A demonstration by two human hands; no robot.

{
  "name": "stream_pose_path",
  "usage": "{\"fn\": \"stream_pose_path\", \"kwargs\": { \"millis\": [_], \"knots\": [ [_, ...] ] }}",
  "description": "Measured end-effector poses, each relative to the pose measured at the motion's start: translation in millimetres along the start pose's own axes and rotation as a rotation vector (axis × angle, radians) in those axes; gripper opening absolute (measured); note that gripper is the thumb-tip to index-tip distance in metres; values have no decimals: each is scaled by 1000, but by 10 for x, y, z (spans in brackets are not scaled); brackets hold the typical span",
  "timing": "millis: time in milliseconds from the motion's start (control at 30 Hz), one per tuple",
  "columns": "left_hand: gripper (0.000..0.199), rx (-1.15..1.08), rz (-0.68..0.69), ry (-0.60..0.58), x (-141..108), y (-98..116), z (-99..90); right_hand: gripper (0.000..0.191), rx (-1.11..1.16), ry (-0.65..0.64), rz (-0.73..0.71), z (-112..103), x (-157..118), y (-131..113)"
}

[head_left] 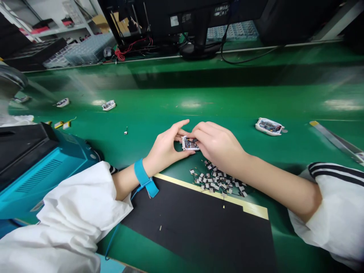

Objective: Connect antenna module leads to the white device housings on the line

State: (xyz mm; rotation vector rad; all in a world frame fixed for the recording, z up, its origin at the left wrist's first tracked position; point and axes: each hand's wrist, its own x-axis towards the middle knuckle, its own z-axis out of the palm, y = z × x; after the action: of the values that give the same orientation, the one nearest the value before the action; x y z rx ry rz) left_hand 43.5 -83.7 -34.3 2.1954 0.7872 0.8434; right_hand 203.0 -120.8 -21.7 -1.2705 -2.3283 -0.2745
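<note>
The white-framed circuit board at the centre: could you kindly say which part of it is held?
The white-framed circuit board is held by its side edges, between the left hand and the right hand.

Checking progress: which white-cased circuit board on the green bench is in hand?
The white-cased circuit board held between the left hand and right hand; the others, like the one off to the right, lie untouched on the green bench.

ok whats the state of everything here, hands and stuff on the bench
left hand: pinching the unit's edge
right hand: fingers over the unit
white-framed circuit unit: held between both hands, board showing
blue wrist strap: fastened on left wrist, cord trailing
small black-and-silver parts: loose heap on green bench
second circuit unit: lying on bench, board up
black mat: lying flat
</note>
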Motion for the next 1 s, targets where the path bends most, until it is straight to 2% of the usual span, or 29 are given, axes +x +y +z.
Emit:
{"fn": "stream_pose_path", "kwargs": {
  "millis": [167, 300, 500, 600, 767, 833, 1000],
  "knots": [
    [68, -166, -35, 25, -5, -9, 13, 15, 395, 138, 79, 90, -1, 75],
    [68, -185, -24, 39, -12, -15, 16, 11, 517, 171, 152, 143, 10, 117],
    [64, -164, -61, 19, -6, -1, 8, 5, 537, 165, 262, 162, 7, 120],
    [64, -160, -74, -8, -4, -4, 6, 6, 489, 124, 220, 165, -17, 117],
    [62, -177, -138, -49, -2, -35, 9, 15, 377, -40, 133, 163, -62, 143],
    [61, -191, -159, -54, 3, -43, 8, 16, 374, -69, 123, 155, -77, 157],
    [63, -203, -213, -60, 17, -39, 4, 20, 358, 18, 61, 157, -111, 177]
  ]
}}
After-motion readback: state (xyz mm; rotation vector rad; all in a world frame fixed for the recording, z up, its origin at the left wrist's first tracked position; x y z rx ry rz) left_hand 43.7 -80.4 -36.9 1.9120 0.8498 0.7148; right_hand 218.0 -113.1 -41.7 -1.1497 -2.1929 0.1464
